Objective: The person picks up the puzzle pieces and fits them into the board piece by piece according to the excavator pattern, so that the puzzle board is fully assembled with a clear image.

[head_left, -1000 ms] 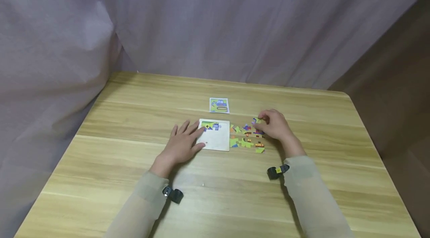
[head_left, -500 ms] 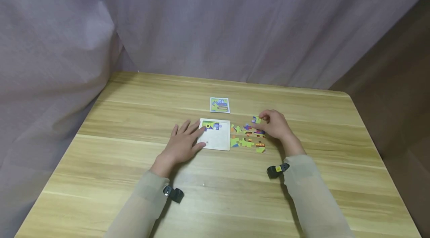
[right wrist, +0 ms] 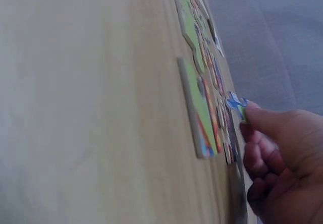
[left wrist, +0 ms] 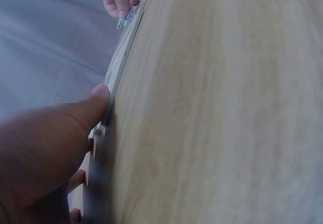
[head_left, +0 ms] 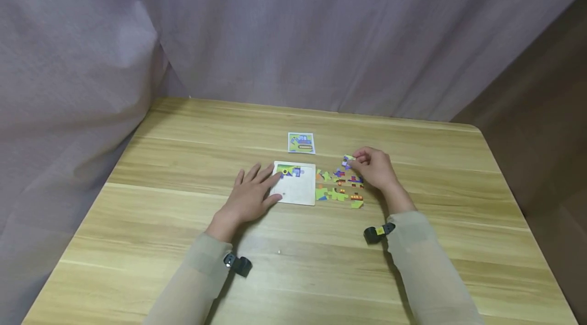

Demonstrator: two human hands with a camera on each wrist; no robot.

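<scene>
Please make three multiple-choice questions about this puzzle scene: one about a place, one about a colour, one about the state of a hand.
1. Where does the small picture card lie?
A. beyond the puzzle tray
B. under the left hand
C. at the table's near edge

2. What colour are the person's sleeves?
A. red
B. beige
C. black

3. What is the right hand doing?
A. lying flat on the table
B. pressing the tray
C. pinching a puzzle piece

Answers:
1 A, the card sits farther from the person than the tray.
2 B, both forearms are in beige cloth.
3 C, the fingertips grip a piece above the loose pieces, while the left hand rests on the tray.
</scene>
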